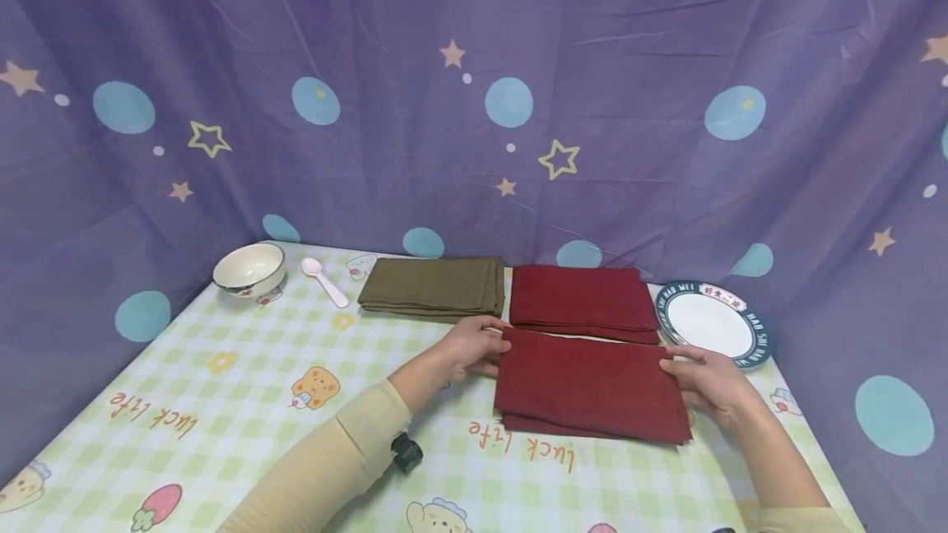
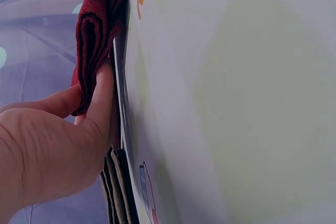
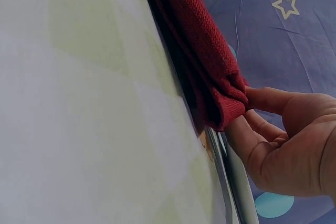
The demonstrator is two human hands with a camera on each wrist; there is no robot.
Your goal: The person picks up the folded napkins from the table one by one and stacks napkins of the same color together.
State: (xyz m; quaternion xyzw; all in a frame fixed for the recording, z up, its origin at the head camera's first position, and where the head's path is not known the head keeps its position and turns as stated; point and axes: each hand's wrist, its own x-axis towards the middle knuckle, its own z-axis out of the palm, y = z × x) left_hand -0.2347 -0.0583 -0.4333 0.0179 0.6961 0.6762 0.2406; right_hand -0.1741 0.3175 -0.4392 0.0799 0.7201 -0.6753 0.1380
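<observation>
A folded dark red cloth (image 1: 588,389) stretches between both hands at the front, close over the tablecloth. My left hand (image 1: 471,348) pinches its left end, thumb and fingers on either side of the layers; the left wrist view shows the stacked folds of the cloth (image 2: 90,38) edge-on. At the opposite end my right hand (image 1: 707,381) pinches the corner, and the right wrist view has the thumb and fingers right at the cloth's (image 3: 210,51) folded edge. Just behind lies a second folded red cloth (image 1: 581,296). A folded olive-brown cloth (image 1: 433,285) lies to its left.
A white plate with a dark green lettered rim (image 1: 764,342) sits at the right, behind my right hand. Far left are a cream bowl (image 1: 248,270) and a pale pink spoon (image 1: 326,284). A purple curtain (image 1: 415,105) closes off the back and sides of the checked tablecloth (image 1: 259,451).
</observation>
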